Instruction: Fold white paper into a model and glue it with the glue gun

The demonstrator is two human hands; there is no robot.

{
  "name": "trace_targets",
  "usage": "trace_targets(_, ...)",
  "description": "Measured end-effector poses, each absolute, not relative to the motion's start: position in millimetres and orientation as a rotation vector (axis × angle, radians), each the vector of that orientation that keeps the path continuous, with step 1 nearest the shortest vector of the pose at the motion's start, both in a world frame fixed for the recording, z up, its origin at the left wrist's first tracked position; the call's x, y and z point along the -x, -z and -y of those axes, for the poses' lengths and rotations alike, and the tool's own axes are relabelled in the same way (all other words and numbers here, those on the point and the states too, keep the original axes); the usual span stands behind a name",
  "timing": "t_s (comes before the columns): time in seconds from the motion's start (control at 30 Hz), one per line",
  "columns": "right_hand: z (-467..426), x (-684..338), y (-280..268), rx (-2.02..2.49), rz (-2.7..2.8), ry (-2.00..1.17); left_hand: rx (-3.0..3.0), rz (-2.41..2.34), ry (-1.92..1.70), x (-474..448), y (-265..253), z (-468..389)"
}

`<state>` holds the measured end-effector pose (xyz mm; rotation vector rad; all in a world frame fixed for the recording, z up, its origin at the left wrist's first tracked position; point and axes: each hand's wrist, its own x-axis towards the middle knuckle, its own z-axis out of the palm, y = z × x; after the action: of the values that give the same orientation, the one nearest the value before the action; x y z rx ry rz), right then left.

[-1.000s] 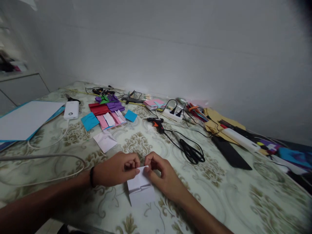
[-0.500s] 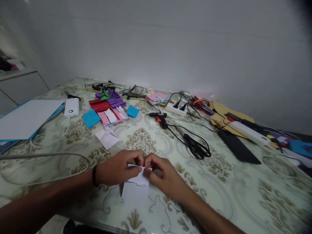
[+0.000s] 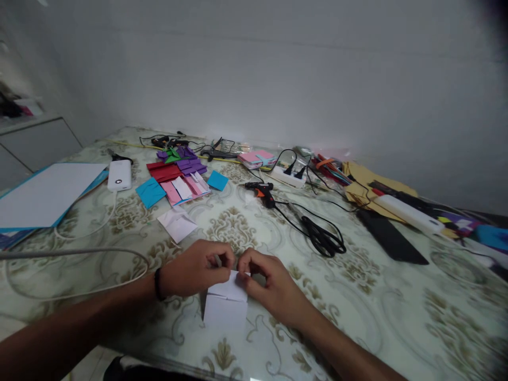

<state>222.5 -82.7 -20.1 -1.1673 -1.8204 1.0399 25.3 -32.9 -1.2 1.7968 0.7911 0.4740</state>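
A small folded piece of white paper lies near the table's front edge, with a crease running across it. My left hand pinches its far edge between thumb and fingers. Right beside it, my right hand pinches the same edge near the far right corner. The fingertips of both hands almost meet and cover part of that edge. Beyond my left hand rests another folded white paper, untouched.
Folded coloured papers, including a blue one and a red one, lie farther back. A glue gun with coiled black cord sits mid-table. A power bank and white sheets are left; a power strip stands by the wall.
Both hands keep their pinch on the white paper's far edge. The left thumb has shifted slightly on the paper. The whole view has moved a little.
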Motion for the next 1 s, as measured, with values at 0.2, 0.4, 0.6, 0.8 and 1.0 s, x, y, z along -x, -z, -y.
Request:
trace_targets(0.2, 80, -228, 23, 1.167, 1.771, -1.100, -1.858, -0.803, -0.469, -22, 2, 30)
trace_targets(0.4, 72, -241, 24, 1.172, 1.693, -1.139, -1.850, -0.793, -0.536, -14, 0, 17)
trace_targets(0.6, 68, -245, 23, 1.221, 1.634, -1.130, -1.860, -0.898, -0.677, -10, 0, 11)
trace_targets(0.8, 75, -232, 25, 1.188, 1.699, -1.145, -2.060, -0.865, -0.393, -20, 4, 26)
trace_targets(1.0, 78, -228, 28, 1.145, 1.745, -1.162, -2.279, -0.791, -0.360, -21, 12, 33)
